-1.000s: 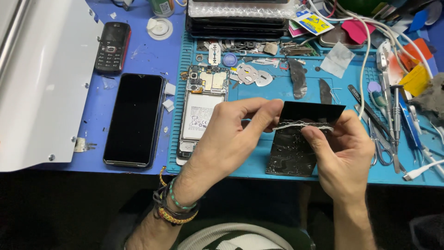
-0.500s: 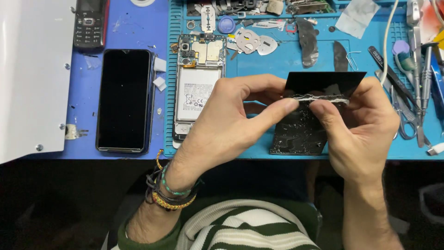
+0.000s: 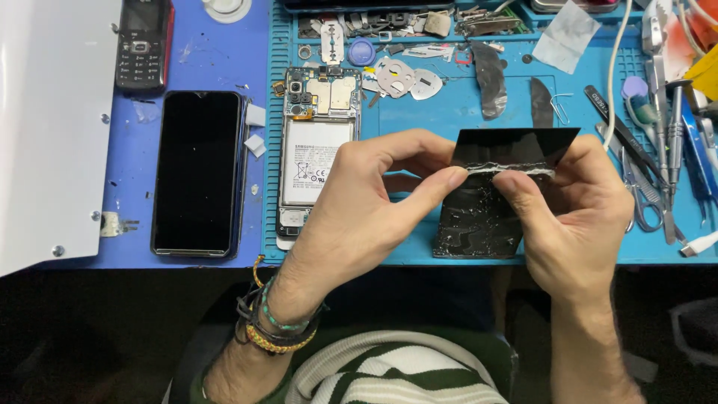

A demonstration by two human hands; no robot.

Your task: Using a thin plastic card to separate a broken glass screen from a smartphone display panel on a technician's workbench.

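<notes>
My left hand (image 3: 366, 206) and my right hand (image 3: 576, 213) both pinch a thin black sheet (image 3: 516, 147), bent over along a whitish, sticky-looking fold line (image 3: 508, 168). Its lower part (image 3: 479, 224) hangs glossy and wrinkled above the mat's front edge. The left thumb and forefinger grip the fold's left end; the right hand's fingers grip its right end. An opened phone (image 3: 318, 146) with bare battery and circuit parts lies just left of my left hand. A black smartphone (image 3: 198, 172) lies face up further left.
A blue work mat (image 3: 449, 112) carries small metal parts (image 3: 407, 78), dark strips (image 3: 490, 82), a white wipe (image 3: 565, 36). Tweezers, scissors and screwdrivers (image 3: 658, 150) lie at the right, with a white cable (image 3: 617, 67). An old keypad phone (image 3: 142, 45) and a white panel (image 3: 45, 135) lie at the left.
The view has tilted down and nearer, so the bench slid up in frame. Both hands keep pinching the folded black sheet, with the fingers shifted slightly along the fold.
</notes>
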